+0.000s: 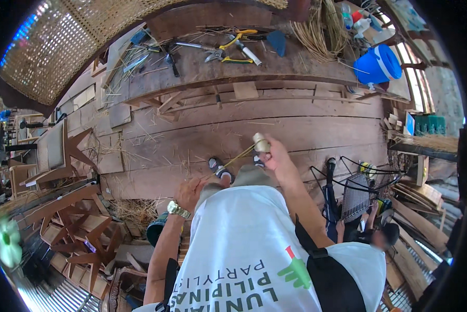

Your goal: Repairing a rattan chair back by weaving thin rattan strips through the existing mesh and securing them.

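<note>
Over my lap, my right hand (276, 155) is closed around a small pale roll of wound strand (261, 142). A few thin yellowish strands (240, 155) stretch from that roll down and left toward my other hand. My left hand (189, 191), with a watch at the wrist, sits beside my left thigh. Its fingers are bent around the strands' other end, though the grip is partly blurred. The strands look fairly taut between the two hands.
A wooden bench (218, 74) ahead bears yellow-handled cutters (238, 47), a bundle of cane strips (321, 31) and a blue bucket (377, 64). Woven cane panel (62, 57) arches at upper left. Wooden chair frames stand left. At right, another person handles a woven chair (356, 197).
</note>
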### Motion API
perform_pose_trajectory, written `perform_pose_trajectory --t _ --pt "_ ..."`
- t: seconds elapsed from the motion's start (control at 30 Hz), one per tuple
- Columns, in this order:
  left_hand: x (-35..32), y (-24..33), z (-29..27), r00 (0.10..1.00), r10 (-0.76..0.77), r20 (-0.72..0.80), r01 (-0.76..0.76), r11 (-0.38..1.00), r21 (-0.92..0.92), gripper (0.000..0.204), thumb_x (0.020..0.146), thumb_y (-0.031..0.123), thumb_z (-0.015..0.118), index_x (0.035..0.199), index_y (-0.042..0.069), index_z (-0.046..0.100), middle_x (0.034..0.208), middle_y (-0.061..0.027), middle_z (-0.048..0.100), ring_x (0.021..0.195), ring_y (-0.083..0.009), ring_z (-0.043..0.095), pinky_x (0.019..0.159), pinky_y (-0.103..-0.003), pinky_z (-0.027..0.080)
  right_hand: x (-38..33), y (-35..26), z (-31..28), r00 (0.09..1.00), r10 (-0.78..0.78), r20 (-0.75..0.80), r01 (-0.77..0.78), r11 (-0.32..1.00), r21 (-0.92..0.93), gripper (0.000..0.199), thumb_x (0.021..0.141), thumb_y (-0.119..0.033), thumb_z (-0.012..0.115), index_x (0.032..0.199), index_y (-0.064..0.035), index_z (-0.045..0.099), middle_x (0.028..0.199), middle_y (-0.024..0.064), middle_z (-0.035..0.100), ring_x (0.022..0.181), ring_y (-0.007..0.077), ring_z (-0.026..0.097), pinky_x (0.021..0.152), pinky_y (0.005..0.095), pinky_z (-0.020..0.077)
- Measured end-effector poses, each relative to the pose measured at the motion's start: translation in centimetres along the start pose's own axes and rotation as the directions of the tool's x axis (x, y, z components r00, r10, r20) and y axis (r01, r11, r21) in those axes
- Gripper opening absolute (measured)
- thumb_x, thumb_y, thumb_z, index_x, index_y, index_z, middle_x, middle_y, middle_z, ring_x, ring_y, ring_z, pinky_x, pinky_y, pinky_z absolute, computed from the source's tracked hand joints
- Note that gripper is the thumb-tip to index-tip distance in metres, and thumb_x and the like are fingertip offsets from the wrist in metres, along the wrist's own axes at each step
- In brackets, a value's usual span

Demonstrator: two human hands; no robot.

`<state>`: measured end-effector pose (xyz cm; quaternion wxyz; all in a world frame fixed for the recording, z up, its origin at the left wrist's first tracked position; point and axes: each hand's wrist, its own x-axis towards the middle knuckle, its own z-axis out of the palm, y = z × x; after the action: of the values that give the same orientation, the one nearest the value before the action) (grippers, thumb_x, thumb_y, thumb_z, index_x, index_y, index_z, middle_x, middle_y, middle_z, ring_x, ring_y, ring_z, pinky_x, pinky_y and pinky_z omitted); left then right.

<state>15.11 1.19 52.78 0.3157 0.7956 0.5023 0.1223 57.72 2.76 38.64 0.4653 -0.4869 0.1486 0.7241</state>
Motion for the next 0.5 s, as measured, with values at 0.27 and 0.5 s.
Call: perform_pose_trajectory --t 0.27,0.5 --pt "-17.5 -29.8 -5.5 0.991 0.094 -0.095 -0.063 0.956 0.286 0.028 0.113 0.013 0.076 0.133 0.024 0.092 0.119 -0.0066 0.084 0.115 -0.0323 0.081 0.099 -0.050 0.065 -3.1 -13.8 -4.5 0.945 -0.325 -0.040 0.327 0.940 0.094 0.030 0.128 -0.035 0.059 0.115 -0.0115 0.071 0.082 0.0031 0.065 0.050 0.0136 0.045 0.050 0.0343 0.0372" --pt "-20.8 -39.4 -12.4 0.924 -0.370 -0.093 0.379 0.861 0.339 0.047 0.115 0.039 0.081 0.152 0.012 0.078 0.137 -0.0216 0.079 0.125 -0.0439 0.079 0.110 -0.059 0.063 1.3 -14.2 -3.2 0.908 -0.410 -0.083 0.416 0.907 0.071 0.029 0.127 -0.043 0.068 0.127 -0.0150 0.076 0.092 0.0003 0.072 0.060 0.0124 0.051 0.055 0.0349 0.0388"
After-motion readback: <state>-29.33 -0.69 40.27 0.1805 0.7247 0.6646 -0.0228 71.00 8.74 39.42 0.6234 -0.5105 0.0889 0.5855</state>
